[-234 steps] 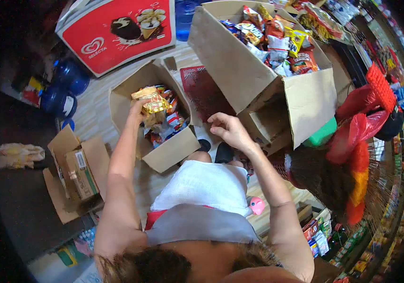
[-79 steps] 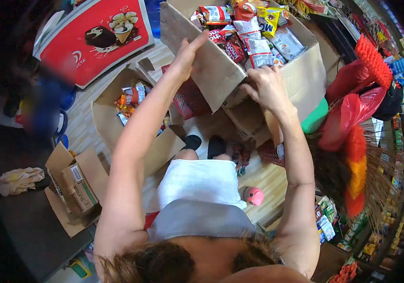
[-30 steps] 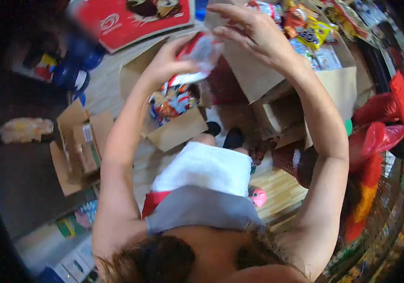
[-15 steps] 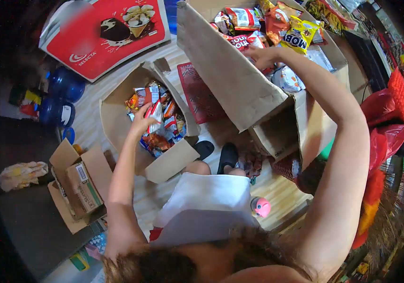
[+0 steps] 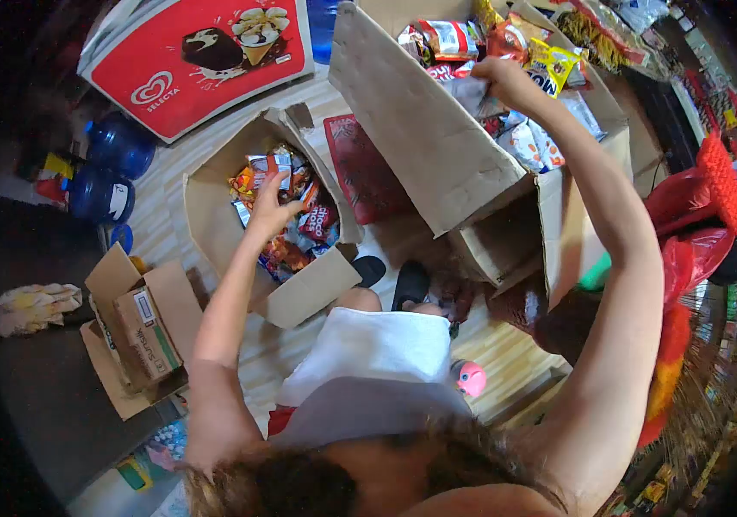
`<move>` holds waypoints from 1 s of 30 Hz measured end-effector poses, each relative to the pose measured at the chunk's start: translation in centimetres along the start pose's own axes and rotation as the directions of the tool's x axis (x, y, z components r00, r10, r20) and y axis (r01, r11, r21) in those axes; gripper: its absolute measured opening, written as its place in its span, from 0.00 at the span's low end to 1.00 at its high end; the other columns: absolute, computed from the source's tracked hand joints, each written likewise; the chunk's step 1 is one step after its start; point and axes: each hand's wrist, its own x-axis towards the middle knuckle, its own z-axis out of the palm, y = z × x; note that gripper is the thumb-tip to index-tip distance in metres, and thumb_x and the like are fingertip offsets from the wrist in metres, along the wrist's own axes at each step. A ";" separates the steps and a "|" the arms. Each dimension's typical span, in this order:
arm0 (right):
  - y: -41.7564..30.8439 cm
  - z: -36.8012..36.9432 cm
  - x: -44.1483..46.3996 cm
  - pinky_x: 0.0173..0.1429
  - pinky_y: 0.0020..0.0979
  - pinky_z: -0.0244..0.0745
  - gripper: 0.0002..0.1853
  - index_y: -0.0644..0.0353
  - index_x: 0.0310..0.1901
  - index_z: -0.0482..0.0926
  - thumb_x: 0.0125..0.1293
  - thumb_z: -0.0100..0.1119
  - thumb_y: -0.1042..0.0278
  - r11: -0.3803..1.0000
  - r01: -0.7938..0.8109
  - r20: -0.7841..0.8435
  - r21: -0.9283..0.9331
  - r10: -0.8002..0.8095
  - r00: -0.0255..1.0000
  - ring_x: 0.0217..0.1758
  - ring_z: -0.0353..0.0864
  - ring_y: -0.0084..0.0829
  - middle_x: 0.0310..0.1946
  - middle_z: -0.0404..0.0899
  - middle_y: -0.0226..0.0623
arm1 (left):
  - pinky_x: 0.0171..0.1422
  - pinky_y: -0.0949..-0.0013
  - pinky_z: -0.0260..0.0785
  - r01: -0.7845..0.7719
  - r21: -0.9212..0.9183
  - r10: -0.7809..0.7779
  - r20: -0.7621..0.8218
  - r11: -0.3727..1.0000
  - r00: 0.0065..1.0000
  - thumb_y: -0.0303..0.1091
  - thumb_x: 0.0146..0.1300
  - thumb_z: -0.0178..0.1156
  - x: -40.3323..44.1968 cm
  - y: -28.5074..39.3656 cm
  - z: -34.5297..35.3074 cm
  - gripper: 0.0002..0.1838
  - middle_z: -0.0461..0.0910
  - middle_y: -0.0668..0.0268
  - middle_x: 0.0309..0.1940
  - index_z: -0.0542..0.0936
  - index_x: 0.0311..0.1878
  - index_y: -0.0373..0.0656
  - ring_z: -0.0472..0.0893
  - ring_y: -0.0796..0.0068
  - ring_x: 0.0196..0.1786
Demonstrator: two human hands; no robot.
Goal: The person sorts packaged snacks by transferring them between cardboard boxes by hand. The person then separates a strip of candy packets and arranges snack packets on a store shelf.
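Note:
My left hand (image 5: 272,213) is over the smaller cardboard box (image 5: 213,202), its fingers spread and nothing in its grasp. Beside those fingers, a red choco knots packet (image 5: 318,222) lies on other snack packets in that box. Over the larger cardboard box (image 5: 424,129), my right hand (image 5: 506,84) has its fingers closed on a greyish snack packet (image 5: 468,93), blurred and partly hidden. Around it are a yellow snack bag (image 5: 551,65), an orange packet (image 5: 508,39) and a white packet with orange spots (image 5: 523,145).
A red Selecta panel (image 5: 200,65) stands at the upper left, with blue water jugs (image 5: 103,191) below it. An open carton (image 5: 140,336) sits at the left. On the floor are a red mat (image 5: 364,172) and a pink round object (image 5: 471,378). Red plastic bags (image 5: 687,207) hang at the right.
My left hand has let go of a red-and-white packet, and the choco knots packet now shows in the smaller box. My right hand has moved up and right, with the greyish packet in it.

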 end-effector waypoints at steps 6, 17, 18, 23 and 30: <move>-7.2 -9.6 -3.1 0.52 0.25 0.70 0.20 0.63 0.49 0.76 0.51 0.57 0.87 0.938 0.186 -0.485 0.294 -0.021 0.874 0.47 0.76 0.22 0.41 0.79 0.30 | 0.66 0.62 0.58 -0.109 -0.558 0.161 0.044 0.822 0.986 0.43 0.55 0.63 -1.6 11.6 -4.6 0.34 0.63 0.55 0.64 0.65 0.64 0.44 0.65 0.65 0.65; -27.7 1.6 -5.0 0.51 0.25 0.72 0.31 0.65 0.55 0.72 0.44 0.46 0.87 -0.216 -0.068 0.061 0.974 -0.038 0.997 0.47 0.78 0.28 0.50 0.77 0.36 | 0.60 0.56 0.66 0.172 -0.977 0.514 0.083 -0.128 0.854 0.32 0.56 0.64 -6.2 13.1 -8.7 0.31 0.73 0.60 0.53 0.64 0.62 0.42 0.71 0.63 0.56; -26.4 3.7 -4.0 0.51 0.30 0.74 0.25 0.63 0.55 0.71 0.52 0.49 0.83 -0.167 -0.101 0.102 0.981 -0.004 0.995 0.47 0.78 0.29 0.46 0.77 0.36 | 0.57 0.56 0.68 0.075 -0.997 0.380 0.059 -0.027 0.923 0.37 0.58 0.62 -6.7 10.9 -8.9 0.25 0.75 0.62 0.49 0.68 0.58 0.43 0.75 0.67 0.51; -24.9 13.2 -1.4 0.34 0.32 0.77 0.18 0.59 0.48 0.74 0.53 0.59 0.76 0.040 -0.175 0.165 0.984 0.186 0.969 0.34 0.78 0.29 0.36 0.78 0.36 | 0.38 0.64 0.74 0.195 -0.820 -0.184 0.111 0.539 0.977 0.40 0.56 0.64 -8.0 1.0 -9.5 0.12 0.79 0.70 0.31 0.79 0.38 0.44 0.78 0.77 0.35; -24.3 20.2 -1.2 0.51 0.40 0.73 0.20 0.64 0.46 0.77 0.47 0.60 0.74 0.727 -0.206 0.006 0.655 0.267 0.964 0.47 0.79 0.47 0.39 0.80 0.55 | 0.46 0.65 0.71 0.362 -0.390 -0.343 0.121 0.847 0.932 0.41 0.35 0.77 -7.8 -7.0 -6.0 0.43 0.79 0.64 0.44 0.67 0.56 0.42 0.78 0.70 0.44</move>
